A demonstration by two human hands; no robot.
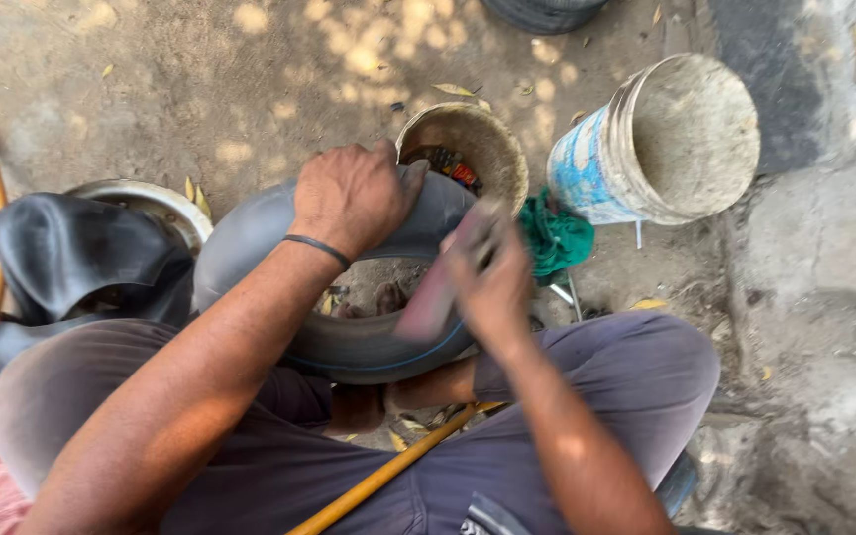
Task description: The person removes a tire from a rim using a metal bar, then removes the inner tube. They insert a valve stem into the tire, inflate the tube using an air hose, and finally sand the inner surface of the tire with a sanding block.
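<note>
Only had the one head cam, and it looked almost straight down over the person's lap from pretty close. It faced the dirt ground (250, 89) ahead, with the tube (250, 238) mid-frame and the bucket (666, 139) upper right.

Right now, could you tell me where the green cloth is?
The green cloth lies on the ground, right of centre, below the tilted bucket and beside the right hand.

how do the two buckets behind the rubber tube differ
The small brown round bucket stands nearly upright and holds small dark and red bits; the larger white-and-blue plastic bucket lies tipped toward the camera, with nothing visible inside. The small one sits right behind the black rubber inner tube; the larger stands apart, further right. Both are dusty and open-topped.
</note>
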